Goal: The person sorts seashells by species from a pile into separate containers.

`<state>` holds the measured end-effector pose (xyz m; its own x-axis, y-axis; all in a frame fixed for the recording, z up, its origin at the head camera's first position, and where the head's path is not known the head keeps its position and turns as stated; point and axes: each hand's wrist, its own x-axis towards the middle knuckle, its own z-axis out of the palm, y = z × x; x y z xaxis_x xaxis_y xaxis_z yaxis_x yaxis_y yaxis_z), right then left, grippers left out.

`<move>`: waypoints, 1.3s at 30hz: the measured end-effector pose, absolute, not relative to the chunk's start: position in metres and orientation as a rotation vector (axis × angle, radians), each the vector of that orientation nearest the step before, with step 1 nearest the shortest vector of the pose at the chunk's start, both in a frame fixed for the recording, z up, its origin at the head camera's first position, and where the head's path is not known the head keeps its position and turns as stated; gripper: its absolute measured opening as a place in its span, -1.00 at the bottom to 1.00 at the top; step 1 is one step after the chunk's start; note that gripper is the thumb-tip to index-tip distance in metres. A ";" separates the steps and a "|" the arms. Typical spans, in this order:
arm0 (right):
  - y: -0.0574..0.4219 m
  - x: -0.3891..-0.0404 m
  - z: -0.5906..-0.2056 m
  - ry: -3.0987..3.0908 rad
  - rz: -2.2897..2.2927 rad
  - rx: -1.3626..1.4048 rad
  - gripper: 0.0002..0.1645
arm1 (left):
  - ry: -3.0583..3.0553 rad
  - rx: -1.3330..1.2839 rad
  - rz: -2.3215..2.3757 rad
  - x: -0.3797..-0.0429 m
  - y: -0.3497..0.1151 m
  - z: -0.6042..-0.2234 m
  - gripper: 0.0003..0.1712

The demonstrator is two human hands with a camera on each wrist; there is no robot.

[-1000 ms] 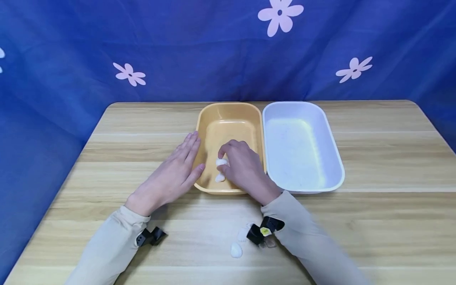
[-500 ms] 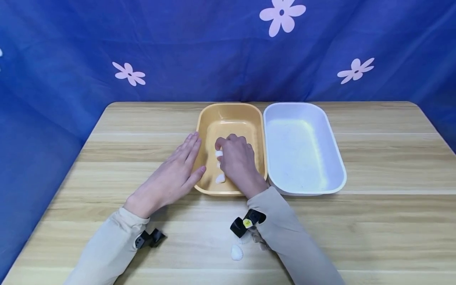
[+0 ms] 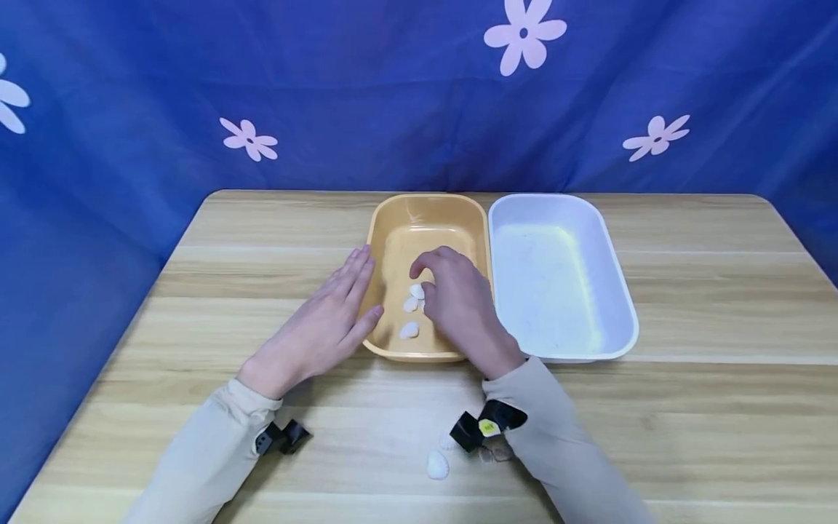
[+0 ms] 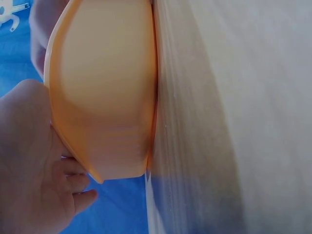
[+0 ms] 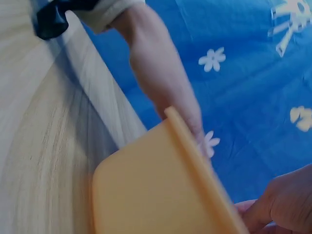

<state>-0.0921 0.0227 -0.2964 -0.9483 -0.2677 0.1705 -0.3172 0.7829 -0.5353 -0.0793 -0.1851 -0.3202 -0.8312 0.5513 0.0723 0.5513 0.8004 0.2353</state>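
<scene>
From my seat far off, I see the left hand point(image 3: 314, 324) lying against the left rim of the orange tub point(image 3: 411, 356). From above, its fingers look straight and close together, with the thumb apart, over the inside. I think it is there to stop the tub sliding. The right hand point(image 3: 461, 306) is over the tub's right part, first finger and thumb bent, with a gap between them. I see nothing pinched there; its other fingers I can't tell. The white shells point(image 3: 417, 291) lie on the tub's floor, bunched just by that thumb, with one lone shell point(image 3: 409, 330) nearer. The white tub point(image 3: 625, 306) stands just beside, on the right, maybe to be easy to reach. On the near part of the table point(image 3: 216, 306) lie another white shell point(image 3: 438, 464) and brown bits point(image 3: 503, 453), partly hidden.
</scene>
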 end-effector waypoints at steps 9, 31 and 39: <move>0.040 -0.062 -0.284 -2.533 0.951 0.712 -0.69 | -2.975 -0.926 -0.362 -0.082 -0.183 -0.319 -0.22; 0.072 -0.025 -0.296 -2.421 0.791 1.120 -0.84 | -2.982 -0.890 -0.378 -0.081 -0.186 -0.321 -0.21; 0.078 0.003 -0.322 -2.466 0.768 1.215 -0.88 | -2.979 -0.884 -0.378 -0.081 -0.184 -0.322 -0.21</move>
